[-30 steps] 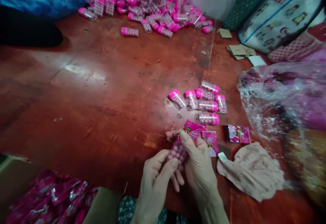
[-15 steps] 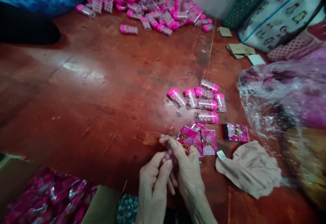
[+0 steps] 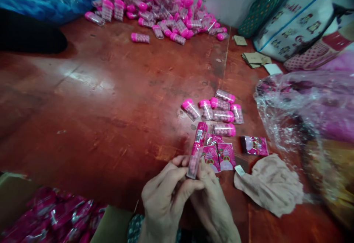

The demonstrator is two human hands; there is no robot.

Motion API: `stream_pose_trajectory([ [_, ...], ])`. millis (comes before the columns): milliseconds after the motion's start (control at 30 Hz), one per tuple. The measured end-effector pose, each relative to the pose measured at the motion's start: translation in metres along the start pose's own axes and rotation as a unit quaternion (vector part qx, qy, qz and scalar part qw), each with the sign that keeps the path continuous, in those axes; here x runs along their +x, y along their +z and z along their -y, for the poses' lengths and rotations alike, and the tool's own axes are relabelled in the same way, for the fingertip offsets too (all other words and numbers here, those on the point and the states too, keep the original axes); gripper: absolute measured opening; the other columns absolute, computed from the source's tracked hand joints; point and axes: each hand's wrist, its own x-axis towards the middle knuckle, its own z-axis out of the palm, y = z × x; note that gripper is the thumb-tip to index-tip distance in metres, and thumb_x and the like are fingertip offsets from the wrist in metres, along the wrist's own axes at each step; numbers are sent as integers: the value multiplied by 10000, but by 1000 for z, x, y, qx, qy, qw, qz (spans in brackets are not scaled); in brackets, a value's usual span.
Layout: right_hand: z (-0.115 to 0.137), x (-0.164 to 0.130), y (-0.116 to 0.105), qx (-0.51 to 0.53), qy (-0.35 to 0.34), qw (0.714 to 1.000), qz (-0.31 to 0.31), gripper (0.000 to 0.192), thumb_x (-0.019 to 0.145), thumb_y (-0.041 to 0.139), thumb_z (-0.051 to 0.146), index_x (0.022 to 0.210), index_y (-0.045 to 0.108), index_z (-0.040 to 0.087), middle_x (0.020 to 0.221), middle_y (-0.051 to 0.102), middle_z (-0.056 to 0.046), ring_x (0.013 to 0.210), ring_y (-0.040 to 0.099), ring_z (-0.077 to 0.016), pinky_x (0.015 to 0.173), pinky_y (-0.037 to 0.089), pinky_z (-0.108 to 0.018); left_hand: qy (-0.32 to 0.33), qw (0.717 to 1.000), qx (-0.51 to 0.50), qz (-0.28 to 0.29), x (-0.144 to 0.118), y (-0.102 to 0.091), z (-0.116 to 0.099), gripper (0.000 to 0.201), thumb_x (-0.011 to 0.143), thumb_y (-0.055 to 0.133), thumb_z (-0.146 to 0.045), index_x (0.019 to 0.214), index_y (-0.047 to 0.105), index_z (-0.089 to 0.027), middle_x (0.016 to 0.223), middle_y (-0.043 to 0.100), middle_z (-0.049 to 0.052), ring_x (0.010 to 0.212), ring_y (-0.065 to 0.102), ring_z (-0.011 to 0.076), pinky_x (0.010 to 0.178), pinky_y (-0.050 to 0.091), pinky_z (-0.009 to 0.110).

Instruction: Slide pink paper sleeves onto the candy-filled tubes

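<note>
Likely a packing workshop: heaped pink-capped tubes (image 3: 163, 13), carton (image 3: 110, 224) of pink packets (image 3: 56, 213)

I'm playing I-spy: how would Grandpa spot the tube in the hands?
Find the reddish table. At its near edge, a left hand and right hand hold a clear tube of pink balls. Printed pink wrapping covers its far end, unlike the pink-capped tubes lying just beyond.

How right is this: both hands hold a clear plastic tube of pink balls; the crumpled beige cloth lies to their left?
The side is wrong: the head view shows the cloth to the right of both hands, which hold the tube.
</note>
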Motion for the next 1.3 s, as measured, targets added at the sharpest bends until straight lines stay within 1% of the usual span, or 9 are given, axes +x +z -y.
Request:
stream_pose_trajectory([
  [133,-1,-3,-5,-39,-12,999,-25,179,809,614,381,831,693,222,780,672,-12,721,602,-134,709,473,-238,13,998,55,-19,9,-16,-6,169,614,750,-166,741,752,-278,619,692,-11,543,592,159,575,485,237],
  [333,-1,-10,-6,-132,-24,991,24,220,905,477,343,947,633,194,754,655,-4,566,594,-93,557,457,-201,5,978,85,191,27,-33,-3,158,737,642,-166,834,746,-236,569,631,-13,483,577,128,472,448,200],
  [500,10,-16,0,-211,-5,975,73,298,933,386,375,913,581,150,672,629,6,393,520,-65,437,396,-189,71,961,113,242,37,-35,-8,142,768,592,-153,755,730,-185,492,557,-19,439,539,112,484,432,197],
  [700,10,-19,1,-287,-5,956,52,296,935,381,372,848,552,146,568,569,36,403,515,-72,441,390,-182,88,947,155,266,44,-37,-12,182,781,548,-161,654,676,-184,509,547,-8,465,524,120,485,394,209],
  [800,9,-19,2,-274,-5,960,51,286,927,397,379,851,555,152,546,544,48,399,494,-64,418,372,-164,25,954,125,270,43,-37,-7,182,792,540,-180,656,660,-188,529,562,-11,474,512,118,491,385,210],
  [933,5,-18,3,-169,77,973,134,304,903,431,422,832,558,155,499,532,50,357,450,-53,386,337,-149,-160,964,-14,211,39,-29,2,165,814,527,-241,801,678,-176,593,606,-8,524,534,127,525,419,214],
  [1133,-10,-14,-3,89,200,962,164,337,860,461,479,716,506,177,414,490,70,237,300,-38,324,363,-172,-336,866,-295,223,40,-17,7,339,833,503,-358,1061,612,-132,824,687,96,751,631,200,702,496,302],
  [1233,-7,-13,-7,21,190,973,132,361,871,442,482,732,540,163,420,509,56,241,346,-53,301,329,-169,-331,847,-352,221,42,-12,8,276,797,577,-275,1034,610,-138,671,653,43,670,616,158,656,496,254],
  [1300,0,-13,-8,-106,123,983,86,398,893,417,468,742,589,142,456,554,26,309,442,-72,349,357,-174,-328,855,-356,189,43,-9,10,225,790,593,-251,984,620,-141,629,637,25,695,620,152,669,498,241],
])
